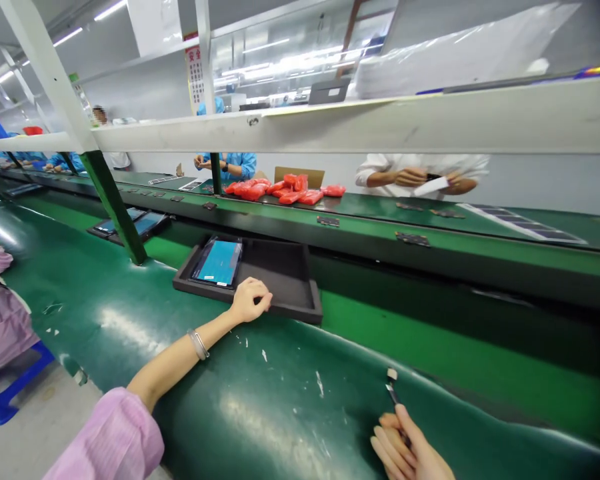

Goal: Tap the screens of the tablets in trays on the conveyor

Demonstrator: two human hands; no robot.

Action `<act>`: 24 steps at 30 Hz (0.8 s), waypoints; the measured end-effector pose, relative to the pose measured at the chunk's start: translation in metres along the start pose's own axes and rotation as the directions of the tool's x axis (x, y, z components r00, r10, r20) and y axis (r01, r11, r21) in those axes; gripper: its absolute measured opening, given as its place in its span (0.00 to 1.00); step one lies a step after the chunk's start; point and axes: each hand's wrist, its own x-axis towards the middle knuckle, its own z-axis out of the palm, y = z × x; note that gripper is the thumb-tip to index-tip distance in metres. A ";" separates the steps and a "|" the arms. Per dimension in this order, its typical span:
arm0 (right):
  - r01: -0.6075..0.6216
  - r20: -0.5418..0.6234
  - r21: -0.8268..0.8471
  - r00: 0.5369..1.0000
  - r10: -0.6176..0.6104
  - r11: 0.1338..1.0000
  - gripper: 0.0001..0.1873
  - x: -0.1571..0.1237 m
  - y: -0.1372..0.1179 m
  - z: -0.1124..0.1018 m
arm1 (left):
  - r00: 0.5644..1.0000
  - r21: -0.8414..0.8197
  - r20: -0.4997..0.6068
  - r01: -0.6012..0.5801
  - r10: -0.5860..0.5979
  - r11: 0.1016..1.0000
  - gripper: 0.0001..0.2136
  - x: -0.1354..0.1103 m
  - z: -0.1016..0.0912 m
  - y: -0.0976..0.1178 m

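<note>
My left hand (250, 300) reaches to the front rim of a black tray (195, 285), its fingers curled. Whether they grip the rim or something else is hidden. Inside the tray, on its left side, lies a tablet-like device (220, 261) with a lit blue screen and small white labels. Low on the right, my right hand (405, 447) is closed around a thin dark-handled tool (392, 393). A pale, blocky tip points away from me, above the green bench; its exact kind is too small to tell.
Beyond the green bench (280, 400) runs a lower green belt (360, 327). Another tray (153, 230) with lit devices sits left, past a green post (115, 207). Red packets (290, 190) and circuit boards (413, 238) lie on the far ledge. Co-workers' hands (413, 177) work opposite.
</note>
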 end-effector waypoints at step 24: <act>0.189 0.148 -0.093 0.974 -0.174 0.978 0.23 -0.004 0.010 -0.001 | 0.918 -0.117 -0.064 0.383 -0.392 0.916 0.16 0.006 -0.008 0.000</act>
